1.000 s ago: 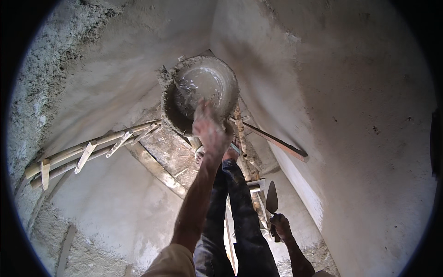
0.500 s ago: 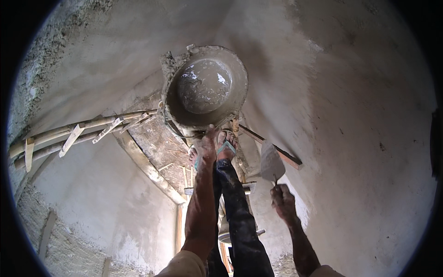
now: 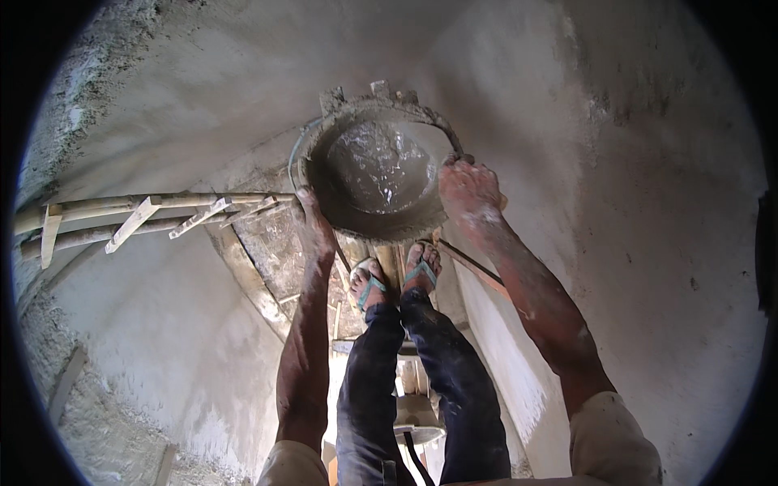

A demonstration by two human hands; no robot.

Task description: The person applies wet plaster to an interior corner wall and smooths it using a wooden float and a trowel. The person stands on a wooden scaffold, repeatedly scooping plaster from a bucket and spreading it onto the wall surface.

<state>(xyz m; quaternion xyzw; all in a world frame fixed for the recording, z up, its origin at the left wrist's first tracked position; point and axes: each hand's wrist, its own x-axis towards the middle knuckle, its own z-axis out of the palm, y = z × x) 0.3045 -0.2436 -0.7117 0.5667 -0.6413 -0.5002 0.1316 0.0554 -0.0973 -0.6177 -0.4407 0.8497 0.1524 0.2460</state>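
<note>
A round, mortar-crusted bucket (image 3: 356, 227) stands in front of my feet, with wet grey mortar (image 3: 381, 162) inside. My left hand (image 3: 314, 223) is closed at its near left rim, most of the fingers hidden. On the opposite side my right hand (image 3: 472, 188) makes a fist around a trowel (image 3: 445, 131). The blade appears nearly edge-on, a dark strip along the bucket's right rim, and the pale handle end pokes out behind the fist. Whether that hand also grips the rim, I cannot tell.
My sandalled feet (image 3: 397, 279) rest on narrow boards high above the floor. Bamboo poles with wooden crosspieces (image 3: 134, 224) run off to the left. Plastered walls (image 3: 648, 243) curve close around. Farther down, another bucket (image 3: 417, 411) shows between my legs.
My right hand has swung up and inward with the trowel to the bucket's right rim. My left hand has moved left along the near rim. The bucket appears slightly farther right and tilted.
</note>
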